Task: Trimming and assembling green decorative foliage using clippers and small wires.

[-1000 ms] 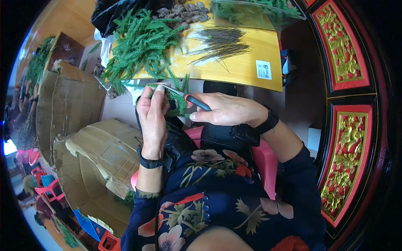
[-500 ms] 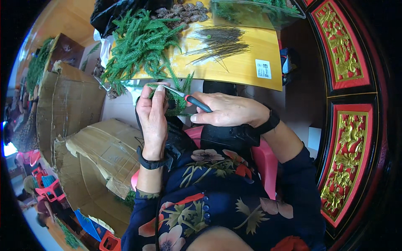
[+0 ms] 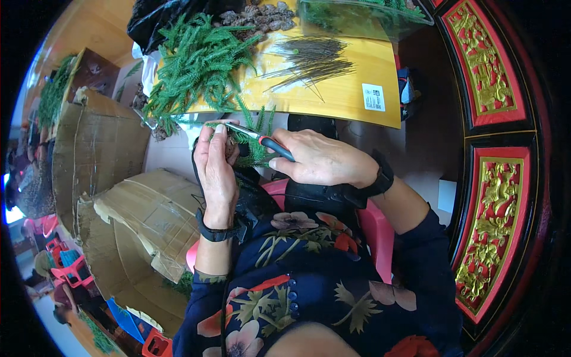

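My left hand point(image 3: 215, 163) is closed, thumb against fingers, on a green artificial pine sprig point(image 3: 258, 124) just below the table edge. Something brown, perhaps a pine cone, shows partly beside its fingers. My right hand point(image 3: 328, 158) grips long-nose pliers point(image 3: 276, 147) with black and red handles. Their metal jaws point left and reach my left thumb tip; what lies between the jaws is too small to tell. Beyond my hands, a heap of green pine sprigs point(image 3: 199, 62) covers the table's left part, and thin dark wires point(image 3: 312, 59) lie in a loose bundle.
On the yellow table point(image 3: 345, 102), brown pine cones point(image 3: 264, 19) sit at the back beside a clear plastic bin point(image 3: 351, 21) of greenery. Opened cardboard boxes point(image 3: 143, 208) stand on my left. A carved red and gold panel point(image 3: 491, 220) rises at right. Other people appear far left.
My right hand and the pliers have shifted slightly left. The left hand has turned a little, and more of the brown thing beside its fingers shows.
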A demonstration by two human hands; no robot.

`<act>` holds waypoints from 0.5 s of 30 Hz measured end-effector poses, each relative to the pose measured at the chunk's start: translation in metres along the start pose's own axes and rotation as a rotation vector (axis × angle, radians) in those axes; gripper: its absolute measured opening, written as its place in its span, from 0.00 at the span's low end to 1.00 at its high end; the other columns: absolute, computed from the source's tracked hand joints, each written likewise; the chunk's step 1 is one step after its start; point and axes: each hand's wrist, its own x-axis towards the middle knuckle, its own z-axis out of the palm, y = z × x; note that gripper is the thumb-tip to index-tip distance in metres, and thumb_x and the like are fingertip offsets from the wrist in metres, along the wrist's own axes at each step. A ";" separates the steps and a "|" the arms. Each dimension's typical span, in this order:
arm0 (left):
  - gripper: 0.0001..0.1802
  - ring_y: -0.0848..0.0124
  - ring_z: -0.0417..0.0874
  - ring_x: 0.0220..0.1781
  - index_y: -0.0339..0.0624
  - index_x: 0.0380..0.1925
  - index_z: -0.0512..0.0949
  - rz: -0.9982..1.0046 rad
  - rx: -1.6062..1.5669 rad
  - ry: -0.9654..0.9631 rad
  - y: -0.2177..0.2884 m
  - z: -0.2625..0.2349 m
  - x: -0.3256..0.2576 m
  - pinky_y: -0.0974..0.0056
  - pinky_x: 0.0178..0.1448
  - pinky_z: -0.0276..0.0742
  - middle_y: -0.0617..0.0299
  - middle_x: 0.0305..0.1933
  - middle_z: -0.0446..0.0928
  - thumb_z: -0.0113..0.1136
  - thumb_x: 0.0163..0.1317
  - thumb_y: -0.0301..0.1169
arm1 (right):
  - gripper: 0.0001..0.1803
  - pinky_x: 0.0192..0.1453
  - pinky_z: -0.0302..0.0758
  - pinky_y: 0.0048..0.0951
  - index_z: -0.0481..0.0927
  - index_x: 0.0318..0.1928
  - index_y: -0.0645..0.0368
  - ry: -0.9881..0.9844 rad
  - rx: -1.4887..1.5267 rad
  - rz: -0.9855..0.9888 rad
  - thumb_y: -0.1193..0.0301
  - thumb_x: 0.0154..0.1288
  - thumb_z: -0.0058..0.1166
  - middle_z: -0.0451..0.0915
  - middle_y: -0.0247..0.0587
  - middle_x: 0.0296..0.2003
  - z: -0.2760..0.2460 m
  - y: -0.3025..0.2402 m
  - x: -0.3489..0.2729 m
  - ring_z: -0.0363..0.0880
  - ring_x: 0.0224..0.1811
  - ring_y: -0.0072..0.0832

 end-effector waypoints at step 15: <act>0.10 0.87 0.56 0.22 0.41 0.39 0.75 -0.030 0.030 0.131 0.005 0.006 -0.001 0.77 0.26 0.50 0.77 0.21 0.60 0.47 0.69 0.33 | 0.17 0.39 0.73 0.49 0.71 0.35 0.69 0.215 -0.203 0.166 0.64 0.63 0.53 0.77 0.60 0.27 0.010 -0.027 -0.006 0.77 0.35 0.57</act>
